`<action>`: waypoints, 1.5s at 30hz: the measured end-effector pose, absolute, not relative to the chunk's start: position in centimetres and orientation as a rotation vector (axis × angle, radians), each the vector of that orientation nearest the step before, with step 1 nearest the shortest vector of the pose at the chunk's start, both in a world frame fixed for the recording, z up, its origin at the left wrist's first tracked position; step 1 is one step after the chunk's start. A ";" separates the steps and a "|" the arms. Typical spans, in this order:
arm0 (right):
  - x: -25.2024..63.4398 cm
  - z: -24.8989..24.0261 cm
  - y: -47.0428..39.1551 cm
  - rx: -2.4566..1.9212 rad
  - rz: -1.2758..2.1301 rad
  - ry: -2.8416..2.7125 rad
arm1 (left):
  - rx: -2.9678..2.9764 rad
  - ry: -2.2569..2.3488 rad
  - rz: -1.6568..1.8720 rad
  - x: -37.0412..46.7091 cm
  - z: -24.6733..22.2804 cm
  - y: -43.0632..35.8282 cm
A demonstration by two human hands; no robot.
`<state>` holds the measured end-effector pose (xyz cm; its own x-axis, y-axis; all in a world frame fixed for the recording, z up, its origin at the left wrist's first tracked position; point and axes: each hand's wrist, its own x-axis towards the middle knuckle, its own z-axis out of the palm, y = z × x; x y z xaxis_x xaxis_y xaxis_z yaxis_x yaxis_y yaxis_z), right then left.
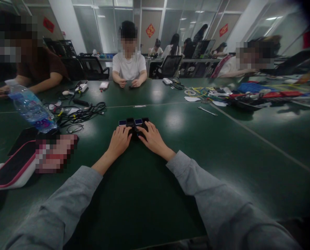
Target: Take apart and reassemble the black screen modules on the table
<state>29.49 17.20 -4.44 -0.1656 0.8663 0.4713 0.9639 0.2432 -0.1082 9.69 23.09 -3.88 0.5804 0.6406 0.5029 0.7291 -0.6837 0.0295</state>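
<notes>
Both of my hands rest at a row of small dark devices on the green table [149, 180]. Two of them show bluish screens, a left one [122, 122] and a right one [138, 121]; a black one [130, 121] stands between them. My left hand [120, 139] lies at the left of the row, its fingers bent over the near edge. My right hand [153, 137] touches the right part, its thumb and fingers around a small black piece between the hands. Fingertips hide some of the row, and the exact grip is too small to make out.
At the left are a water bottle [32, 106], black cables [84, 114], a pink-edged case [16, 165] and a pixelated reddish item [59, 152]. A wrench [207, 111] and heaped tools [251, 95] lie to the right. A person in white [129, 67] sits opposite; others sit on both sides.
</notes>
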 end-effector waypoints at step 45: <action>29.1 -4.1 16.9 -1.718 -0.363 -2.033 | -2.767 -0.786 -0.843 9.4 -2.7 22.0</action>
<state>29.10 16.92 -4.11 -0.1219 0.8595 0.4964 0.9781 0.1889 -0.0870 9.41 21.96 -2.66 0.7059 0.4411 0.5541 0.5218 -0.8530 0.0143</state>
